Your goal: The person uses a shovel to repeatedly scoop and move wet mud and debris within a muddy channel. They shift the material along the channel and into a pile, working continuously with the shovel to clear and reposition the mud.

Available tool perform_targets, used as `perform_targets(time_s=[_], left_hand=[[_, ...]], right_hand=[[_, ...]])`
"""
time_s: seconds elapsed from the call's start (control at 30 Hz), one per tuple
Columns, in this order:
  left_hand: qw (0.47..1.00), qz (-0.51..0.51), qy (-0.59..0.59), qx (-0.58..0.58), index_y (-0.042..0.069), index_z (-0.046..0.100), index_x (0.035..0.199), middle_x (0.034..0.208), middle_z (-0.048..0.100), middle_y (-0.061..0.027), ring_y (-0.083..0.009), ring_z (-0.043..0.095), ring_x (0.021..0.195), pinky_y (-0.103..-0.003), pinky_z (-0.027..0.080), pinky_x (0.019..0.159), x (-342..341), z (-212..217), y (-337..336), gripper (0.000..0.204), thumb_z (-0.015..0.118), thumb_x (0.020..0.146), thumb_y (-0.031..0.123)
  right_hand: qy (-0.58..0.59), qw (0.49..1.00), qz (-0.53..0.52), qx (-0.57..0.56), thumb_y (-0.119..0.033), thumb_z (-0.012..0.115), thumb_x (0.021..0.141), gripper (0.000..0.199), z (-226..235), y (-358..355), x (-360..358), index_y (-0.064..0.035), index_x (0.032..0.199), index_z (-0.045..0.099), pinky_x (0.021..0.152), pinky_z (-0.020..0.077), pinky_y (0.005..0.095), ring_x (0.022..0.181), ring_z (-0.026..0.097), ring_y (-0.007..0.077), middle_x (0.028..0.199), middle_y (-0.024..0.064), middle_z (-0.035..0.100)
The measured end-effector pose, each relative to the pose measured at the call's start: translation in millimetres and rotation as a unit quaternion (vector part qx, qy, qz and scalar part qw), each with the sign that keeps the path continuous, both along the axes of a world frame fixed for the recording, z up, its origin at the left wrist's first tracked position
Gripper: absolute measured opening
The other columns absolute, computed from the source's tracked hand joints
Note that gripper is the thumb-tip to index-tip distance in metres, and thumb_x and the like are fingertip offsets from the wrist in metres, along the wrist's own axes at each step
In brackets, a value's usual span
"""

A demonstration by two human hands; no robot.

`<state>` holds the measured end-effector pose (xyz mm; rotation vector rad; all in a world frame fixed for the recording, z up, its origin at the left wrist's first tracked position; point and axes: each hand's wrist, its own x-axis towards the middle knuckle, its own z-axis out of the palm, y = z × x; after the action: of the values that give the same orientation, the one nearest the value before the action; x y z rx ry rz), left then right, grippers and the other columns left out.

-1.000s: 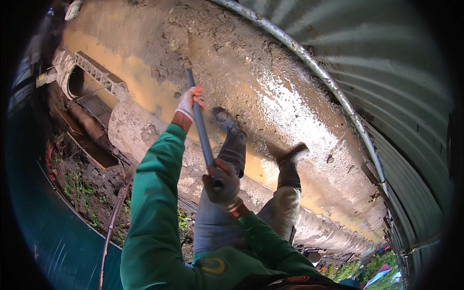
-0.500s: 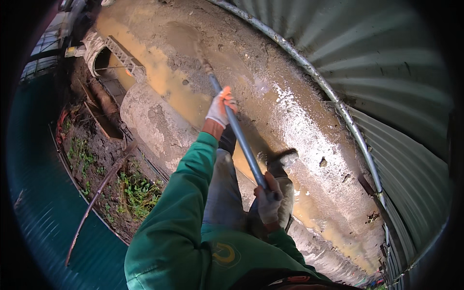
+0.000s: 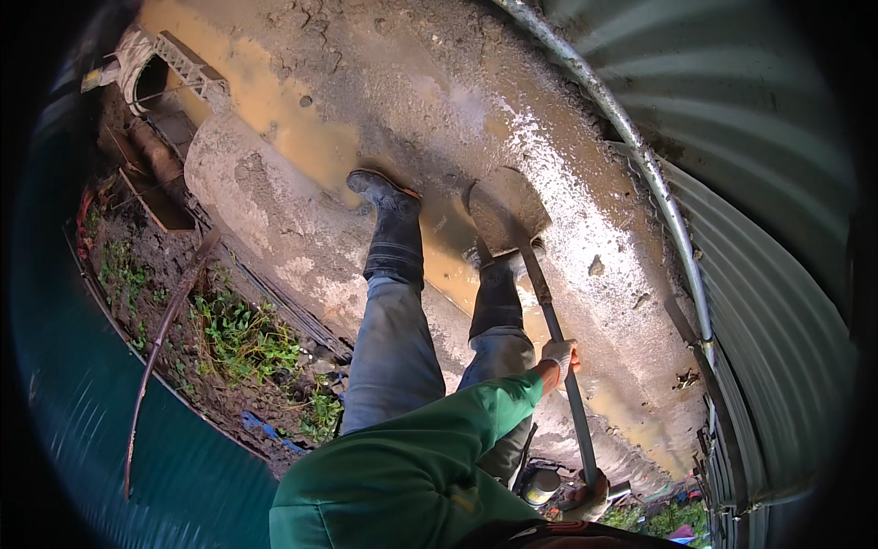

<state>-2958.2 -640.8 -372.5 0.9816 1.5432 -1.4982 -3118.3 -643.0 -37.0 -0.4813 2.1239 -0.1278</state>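
Head view: wet mud (image 3: 393,101) spreads ahead, with a ribbed wall (image 3: 773,302) on the right and a curved rail (image 3: 643,156) between them. The shovel (image 3: 553,320) slants across the lower right, its blade (image 3: 508,210) overlapping the right boot's (image 3: 497,302) toe — whether it touches the mud, I cannot tell. The left hand (image 3: 560,357) has its fingers wrapped round mid-shaft; the right hand's (image 3: 588,500) fingers — partly dim — grip the near end.
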Motion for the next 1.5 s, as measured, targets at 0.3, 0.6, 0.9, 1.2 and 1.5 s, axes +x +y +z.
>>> perform_targets(time_s=[0.3,0.6,0.9,1.2,1.5], left_hand=[[0.969,-0.009,-0.244,-0.03,0.002,0.063,0.086,0.064,0.052,-0.0041,-0.0162,0.051,0.051,-0.036,0.051,0.046,357.3,-96.3,84.3,0.015,0.066,0.095,0.013],[0.962,0.117,-0.168,-0.18,0.018,0.051,0.071,0.056,0.046,0.0058,-0.0127,0.047,0.046,-0.032,0.044,0.044,747.9,-142.7,201.9,0.03,0.067,0.096,0.019],[0.89,-0.06,-0.423,-0.16,0.02,0.055,0.079,0.065,0.052,0.0065,-0.0089,0.047,0.053,-0.029,0.047,0.053,773.3,-39.4,207.3,0.021,0.068,0.096,0.021],[0.842,0.197,-0.345,-0.365,0.017,0.055,0.089,0.069,0.049,0.0066,-0.006,0.044,0.057,-0.026,0.042,0.057,511.4,52.6,134.1,0.017,0.069,0.097,0.022],[0.994,0.018,-0.083,-0.065,0.01,0.059,0.076,0.06,0.054,-0.0044,-0.0182,0.053,0.048,-0.039,0.051,0.045,45.5,6.5,67.1,0.024,0.072,0.093,0.021]], right_hand=[[-0.109,0.924,0.358,-0.082,-0.025,0.065,0.1,0.033,-118.3,41.3,326.2,-0.0039,0.124,0.062,0.038,0.0422,0.0275,0.044,0.049,0.0106,0.083,0.0094,0.069],[-0.364,0.891,0.272,-0.02,-0.012,0.07,0.096,0.043,-197.7,179.6,613.9,-0.0089,0.137,0.057,0.05,0.0546,0.0314,0.061,0.066,0.0171,0.099,0.0083,0.069],[-0.291,0.584,0.71,-0.265,-0.02,0.081,0.077,0.054,-265.6,184.3,555.9,-0.0227,0.129,0.067,0.086,0.0568,0.0453,0.094,0.07,0.0326,0.129,0.012,0.063],[-0.391,0.82,0.372,-0.19,-0.027,0.07,0.098,0.043,-171.7,114.6,321.0,-0.0011,0.131,0.061,0.067,0.0549,0.0306,0.072,0.066,0.0173,0.099,0.0082,0.07],[0.02,0.974,0.196,-0.107,-0.027,0.064,0.097,0.023,-14.7,71.0,54.0,-0.0035,0.101,0.063,0.043,0.0422,0.0246,0.048,0.046,0.0094,0.077,0.0062,0.062]])
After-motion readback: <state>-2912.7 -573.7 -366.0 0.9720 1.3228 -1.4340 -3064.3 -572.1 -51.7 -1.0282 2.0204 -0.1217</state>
